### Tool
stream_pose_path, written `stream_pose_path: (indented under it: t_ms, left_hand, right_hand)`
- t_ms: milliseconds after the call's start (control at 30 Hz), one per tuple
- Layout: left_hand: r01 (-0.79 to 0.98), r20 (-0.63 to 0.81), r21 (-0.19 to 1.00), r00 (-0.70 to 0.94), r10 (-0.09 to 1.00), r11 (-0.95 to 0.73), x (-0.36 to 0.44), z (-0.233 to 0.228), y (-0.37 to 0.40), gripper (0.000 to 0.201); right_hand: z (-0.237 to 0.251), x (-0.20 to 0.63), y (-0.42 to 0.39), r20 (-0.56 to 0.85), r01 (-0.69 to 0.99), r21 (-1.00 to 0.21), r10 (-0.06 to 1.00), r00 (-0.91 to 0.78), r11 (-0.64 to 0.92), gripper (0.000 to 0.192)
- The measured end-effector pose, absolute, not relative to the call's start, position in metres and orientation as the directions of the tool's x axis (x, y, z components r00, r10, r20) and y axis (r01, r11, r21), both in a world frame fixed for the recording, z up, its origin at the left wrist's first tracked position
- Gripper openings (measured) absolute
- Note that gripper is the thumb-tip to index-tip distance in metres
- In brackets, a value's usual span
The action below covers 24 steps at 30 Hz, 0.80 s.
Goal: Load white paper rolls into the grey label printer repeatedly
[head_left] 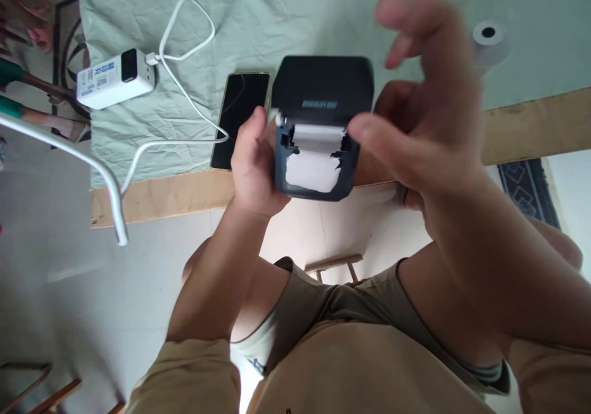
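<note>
My left hand (253, 162) grips the left side of a small dark label printer (316, 189), holding it up over the table's near edge. The printer's black lid (323, 85) is swung up, and a white paper roll (314, 162) shows in the bay below it. At the printer's right side is my right hand (429, 106), its thumb at the lid's hinge corner. The other fingers of that hand are spread and slightly blurred, with nothing between them.
Behind my left hand lies a black phone (242, 119) on the pale green cloth (286, 8). A white power bank (115, 79) with a white cable (184, 94) sits at the left. A small white roll (488, 34) stands at the right. Other people's legs show at the far left.
</note>
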<state>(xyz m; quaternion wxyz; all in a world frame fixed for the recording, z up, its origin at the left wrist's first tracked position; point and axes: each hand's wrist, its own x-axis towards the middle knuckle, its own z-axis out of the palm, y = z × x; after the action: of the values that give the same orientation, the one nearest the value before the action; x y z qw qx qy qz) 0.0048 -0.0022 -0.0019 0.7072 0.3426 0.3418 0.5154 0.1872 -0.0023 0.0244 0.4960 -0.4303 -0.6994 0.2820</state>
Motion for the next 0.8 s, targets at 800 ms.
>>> stream_pose_path:
  t_ms: [800]
  left_hand:
    - [-0.442,-0.053,0.873,0.331,0.942,0.205,0.009,0.001,-0.009,0.019]
  right_hand:
    - [0.054,0.177,-0.009,0.122,0.914,-0.228,0.942,-0.314,0.334,0.038]
